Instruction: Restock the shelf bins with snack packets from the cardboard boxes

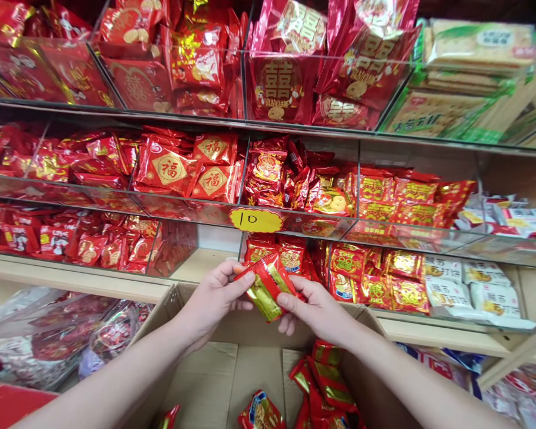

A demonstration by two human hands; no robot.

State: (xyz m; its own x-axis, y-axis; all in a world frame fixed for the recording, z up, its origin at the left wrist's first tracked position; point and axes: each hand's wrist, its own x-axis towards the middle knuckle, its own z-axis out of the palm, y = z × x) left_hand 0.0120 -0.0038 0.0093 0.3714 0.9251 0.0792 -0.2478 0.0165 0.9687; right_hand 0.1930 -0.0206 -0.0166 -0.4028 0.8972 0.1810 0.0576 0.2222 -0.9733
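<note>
Between my two hands is a small red and gold snack packet (pixel 268 289), held tilted with a striped side facing me. My left hand (pixel 221 295) pinches its left edge between thumb and fingers. On its right edge, my right hand (pixel 310 304) grips with the thumb on top and fingers curled beneath. Both hands are over an open cardboard box (pixel 209 375). Inside the box lie several more red and gold packets (pixel 326 387), mostly on the right, and one packet (pixel 261 411) near the bottom middle. Behind my hands, similar packets (pixel 290 253) sit in a low shelf bin.
Clear-fronted shelves hold red packets (pixel 170 170) in rows, with a yellow price tag (pixel 256 220) marked 10. Green-edged cracker packs (pixel 477 44) stand upper right, white packets (pixel 491 292) lower right. Plastic-bagged goods (pixel 67 333) lie left of the box. Shelf edges run close above my hands.
</note>
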